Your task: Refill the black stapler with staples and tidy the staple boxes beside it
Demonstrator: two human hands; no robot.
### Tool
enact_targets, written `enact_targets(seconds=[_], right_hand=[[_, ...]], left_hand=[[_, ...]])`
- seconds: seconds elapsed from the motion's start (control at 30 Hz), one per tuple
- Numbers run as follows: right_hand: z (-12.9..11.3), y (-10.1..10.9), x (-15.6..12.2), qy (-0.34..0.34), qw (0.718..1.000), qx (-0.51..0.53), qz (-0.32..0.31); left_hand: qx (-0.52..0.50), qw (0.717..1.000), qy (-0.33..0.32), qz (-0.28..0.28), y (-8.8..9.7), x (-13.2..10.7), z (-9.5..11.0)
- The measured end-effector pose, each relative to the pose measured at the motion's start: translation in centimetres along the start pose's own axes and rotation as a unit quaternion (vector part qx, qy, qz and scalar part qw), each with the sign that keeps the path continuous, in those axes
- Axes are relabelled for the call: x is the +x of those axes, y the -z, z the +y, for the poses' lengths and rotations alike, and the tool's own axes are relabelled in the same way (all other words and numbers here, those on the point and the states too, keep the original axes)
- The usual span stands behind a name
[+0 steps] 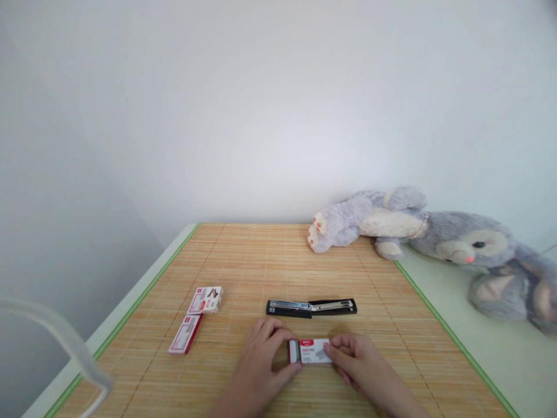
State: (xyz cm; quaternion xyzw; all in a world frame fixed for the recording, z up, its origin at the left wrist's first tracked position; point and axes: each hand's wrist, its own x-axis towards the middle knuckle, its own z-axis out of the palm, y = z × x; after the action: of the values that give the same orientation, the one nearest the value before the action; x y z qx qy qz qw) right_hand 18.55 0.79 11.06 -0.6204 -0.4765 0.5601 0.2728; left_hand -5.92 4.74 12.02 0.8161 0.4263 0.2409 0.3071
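A small white and red staple box (315, 351) lies between my hands near the front of the mat. A grey strip, apparently staples, shows at its left end. My left hand (266, 359) grips that end between thumb and forefinger. At the right end, my right hand (359, 363) pinches the box, thumb on top and the other fingers curled. Just beyond the box is a black stapler (311, 307), folded open flat with its metal rail and inner metal parts facing up. Neither hand touches the stapler.
To the left lie a white box with a stapler picture (206, 299) and a red-edged box (185, 334), close together. A grey plush rabbit (391, 223) lies across the back right. A bamboo mat (243, 255) with green edging covers the table. A white curved cable or bar (65, 337) crosses the lower left.
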Motion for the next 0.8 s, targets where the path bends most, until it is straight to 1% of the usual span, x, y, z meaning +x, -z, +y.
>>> enact_targets(seconds=[0.13, 0.17, 0.23, 0.3, 0.33, 0.4, 0.43, 0.5, 0.6, 0.67, 0.7, 0.73, 0.77, 0.8], right_hand=[[0.4, 1.3, -0.4, 0.000, 1.000, -0.029, 0.012], [0.3, 1.6, -0.6, 0.002, 0.998, -0.048, 0.029], [-0.6, 1.9, -0.9, 0.021, 0.990, -0.110, 0.083], [-2.2, 1.6, -1.3, 0.060, 0.972, -0.192, 0.124], [-3.2, 1.2, -1.4, 0.082, 0.960, -0.236, 0.124], [-5.2, 0.0, -1.3, 0.122, 0.936, -0.317, 0.089], [-6.1, -0.7, -1.1, 0.139, 0.920, -0.358, 0.073], [-7.4, -2.0, -0.4, 0.160, 0.878, -0.447, 0.055], [-8.4, -3.3, 0.7, 0.168, 0.808, -0.562, 0.048], [-8.6, -3.5, 1.2, 0.187, 0.769, -0.610, 0.033], [-8.6, -3.5, 1.2, 0.203, 0.754, -0.625, 0.022], [-8.5, -3.3, 1.2, 0.217, 0.744, -0.632, 0.011], [-8.4, -3.0, 1.1, 0.229, 0.741, -0.631, 0.004], [-8.2, -2.7, 1.0, 0.238, 0.748, -0.620, 0.001]], left_hand=[[0.028, 1.000, 0.004, 0.004, 1.0, -0.4, -1.0], [0.027, 1.000, 0.002, 0.003, 1.0, -0.4, -1.1], [0.024, 1.000, 0.000, 0.003, 1.0, -0.5, -1.2], [0.024, 1.000, 0.001, 0.004, 1.0, -0.5, -1.1], [0.026, 1.000, 0.001, 0.005, 0.9, -0.5, -1.1], [0.030, 1.000, 0.000, 0.007, 0.9, -0.5, -1.0], [0.032, 0.999, -0.001, 0.007, 0.9, -0.5, -0.9], [0.033, 0.999, -0.002, 0.005, 0.9, -0.5, -0.9], [0.030, 1.000, 0.002, 0.004, 0.9, -0.5, -0.9], [0.027, 1.000, 0.003, 0.005, 0.9, -0.5, -0.8], [0.025, 1.000, 0.003, 0.006, 0.9, -0.5, -0.8], [0.023, 1.000, 0.003, 0.008, 0.9, -0.5, -0.8], [0.021, 1.000, 0.003, 0.011, 0.9, -0.5, -0.8], [0.020, 1.000, 0.003, 0.013, 0.9, -0.5, -0.8]])
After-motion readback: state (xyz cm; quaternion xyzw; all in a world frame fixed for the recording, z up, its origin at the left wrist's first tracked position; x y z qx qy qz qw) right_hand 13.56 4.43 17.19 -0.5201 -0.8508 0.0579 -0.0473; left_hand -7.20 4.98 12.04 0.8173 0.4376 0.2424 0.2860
